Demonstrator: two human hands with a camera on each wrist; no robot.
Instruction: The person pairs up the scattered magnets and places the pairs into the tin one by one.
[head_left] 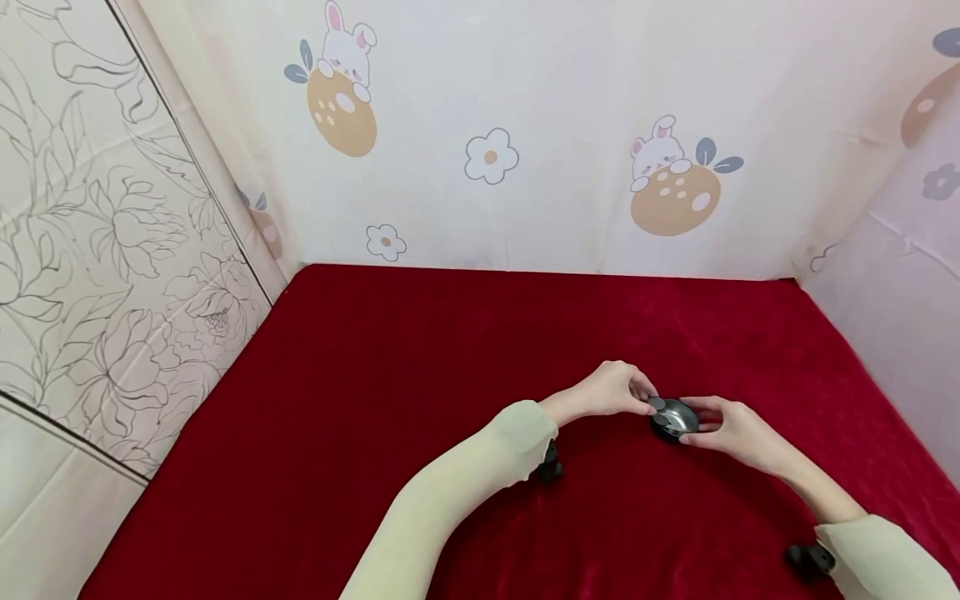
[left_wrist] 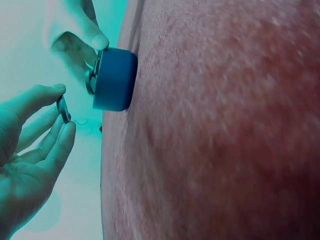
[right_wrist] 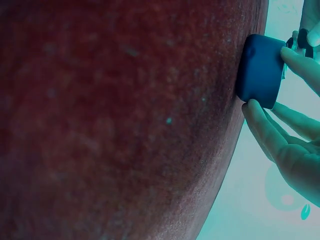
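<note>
A small round dark container (head_left: 678, 415) with a shiny metal inside stands upright on the red cloth, right of the middle in the head view. My right hand (head_left: 731, 429) grips its side, thumb and fingers spread around the wall. My left hand (head_left: 611, 390) pinches a small flat grey disc (left_wrist: 63, 109) between thumb and fingertips, at the container's left rim. The left wrist view shows this disc apart from the container. Another small round piece (left_wrist: 90, 81) sits at the container's open top. From the right wrist, the container's smooth dark wall (right_wrist: 262, 70) shows against my fingertips.
Red velvety cloth (head_left: 375, 400) covers the table. Behind it hangs a pale curtain (head_left: 555, 100) printed with rabbits and flowers. A floral panel (head_left: 112, 233) stands along the left, and another pale curtain (head_left: 900, 267) along the right.
</note>
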